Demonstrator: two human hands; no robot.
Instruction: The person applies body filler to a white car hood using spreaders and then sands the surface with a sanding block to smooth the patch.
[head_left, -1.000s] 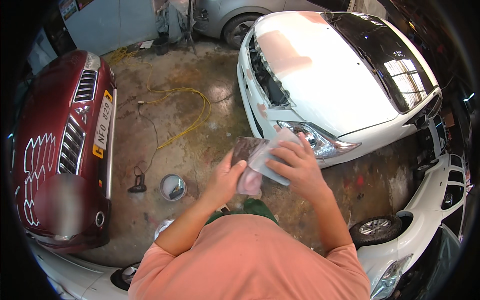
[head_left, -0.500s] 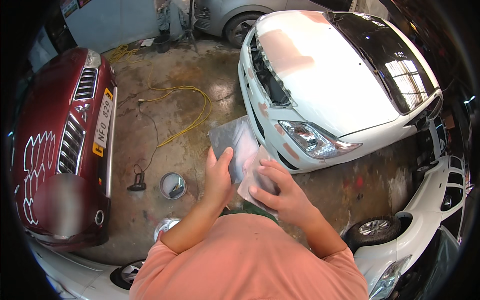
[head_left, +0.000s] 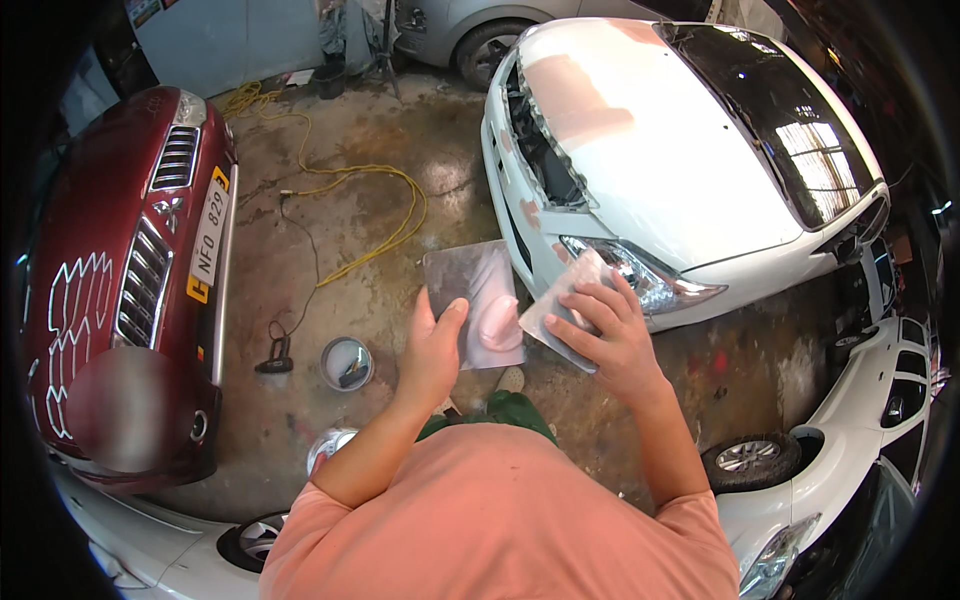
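Smooth creamy paste [head_left: 497,322], smeared board [head_left: 446,272], glossy white hood [head_left: 690,160] with matt patches [head_left: 562,92], glossy red bodywork [head_left: 95,200], concrete floor [head_left: 265,430], cloth shirt [head_left: 510,520]

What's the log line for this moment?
left hand: holds grey board; right hand: holds pale flat sheet; pink paste: on board; white car: pink patches on hood

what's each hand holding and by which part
The left hand holds a pink-smeared flat board by its left edge, near the lower corner; the right hand holds a pale, flat sheet by its right side.
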